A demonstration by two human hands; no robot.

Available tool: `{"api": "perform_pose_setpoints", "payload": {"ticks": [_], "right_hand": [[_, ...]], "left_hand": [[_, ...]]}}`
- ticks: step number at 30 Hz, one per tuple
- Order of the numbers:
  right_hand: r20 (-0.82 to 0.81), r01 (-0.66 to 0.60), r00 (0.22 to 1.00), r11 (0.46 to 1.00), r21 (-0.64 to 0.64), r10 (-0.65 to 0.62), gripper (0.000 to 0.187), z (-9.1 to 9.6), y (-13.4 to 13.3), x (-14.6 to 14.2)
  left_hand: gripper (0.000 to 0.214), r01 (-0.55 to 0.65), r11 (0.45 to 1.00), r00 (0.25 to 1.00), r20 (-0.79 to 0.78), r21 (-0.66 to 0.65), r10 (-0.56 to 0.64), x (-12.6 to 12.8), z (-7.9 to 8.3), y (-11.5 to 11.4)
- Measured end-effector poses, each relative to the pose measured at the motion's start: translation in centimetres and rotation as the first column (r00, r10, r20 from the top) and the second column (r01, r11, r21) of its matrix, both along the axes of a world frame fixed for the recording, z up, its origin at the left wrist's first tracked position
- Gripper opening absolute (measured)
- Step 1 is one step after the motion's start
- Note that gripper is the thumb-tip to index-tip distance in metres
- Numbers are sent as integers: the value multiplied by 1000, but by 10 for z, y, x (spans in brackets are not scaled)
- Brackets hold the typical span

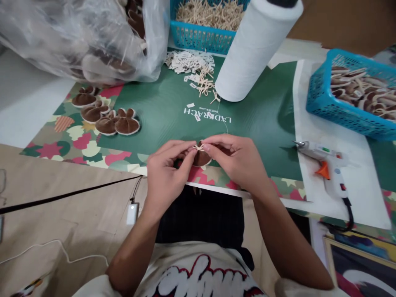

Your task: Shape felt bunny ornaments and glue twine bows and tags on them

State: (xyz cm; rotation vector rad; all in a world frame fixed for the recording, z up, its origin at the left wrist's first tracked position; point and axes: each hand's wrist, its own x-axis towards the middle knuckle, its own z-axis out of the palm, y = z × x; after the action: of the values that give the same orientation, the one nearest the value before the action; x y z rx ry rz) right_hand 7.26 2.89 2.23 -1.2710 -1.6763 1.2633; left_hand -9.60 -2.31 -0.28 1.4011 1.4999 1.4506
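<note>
At the table's near edge, a small brown plush piece (201, 159) with a pale rim lies between my hands. A cream cord bow (199, 147) sits across its narrow part. My left hand (167, 171) pinches the bow's left side between thumb and forefinger. On the other side, my right hand (239, 159) has its thumb and forefinger closed at the bow's right end. The fingers hide part of the plush piece. Further left, several similar bunny-head-shaped plush pieces (127, 124) lie in a row, brown side up.
Loose cream bows (205, 86) and small white labels (188, 62) lie beyond my hands, beside a large white thread cone (253, 49). A blue basket (201, 35) holds more bows; another basket (318, 93) holds plush pieces. A glue gun (328, 159) lies right; a plastic bag (77, 37) stands left.
</note>
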Motion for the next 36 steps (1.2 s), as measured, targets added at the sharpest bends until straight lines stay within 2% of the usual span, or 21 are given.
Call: {"api": "perform_pose_setpoints", "payload": {"ticks": [6, 14, 20, 25, 28, 31, 34, 36], "right_hand": [[54, 25, 998, 998, 53, -27, 12, -5, 0, -1], [108, 28, 993, 989, 145, -44, 13, -11, -3, -4], [164, 33, 984, 979, 202, -67, 12, -17, -4, -4], [138, 63, 987, 983, 170, -87, 11, -18, -4, -6], [165, 57, 982, 975, 215, -94, 8, -17, -3, -5], [217, -13, 974, 934, 357, -69, 13, -14, -5, -1], [329, -182, 944, 819, 544, -8, 23, -14, -7, 5], [408, -283, 913, 760, 585, 25, 26, -16, -7, 9]], "left_hand": [[18, -32, 999, 990, -137, -6, 31, 2, 2, 2], [18, -78, 997, 976, -205, 6, 78, 6, 0, 1], [21, -55, 998, 956, -289, -12, 49, 7, 3, 3], [22, -45, 999, 952, -303, -30, 34, 9, 4, 3], [22, -45, 999, 945, -326, -15, 38, 11, 4, 4], [21, -42, 999, 936, -350, -4, 38, 11, 4, 4], [21, -41, 999, 931, -363, 0, 38, 11, 4, 4], [21, -43, 999, 932, -361, 5, 42, 11, 4, 3]]}}
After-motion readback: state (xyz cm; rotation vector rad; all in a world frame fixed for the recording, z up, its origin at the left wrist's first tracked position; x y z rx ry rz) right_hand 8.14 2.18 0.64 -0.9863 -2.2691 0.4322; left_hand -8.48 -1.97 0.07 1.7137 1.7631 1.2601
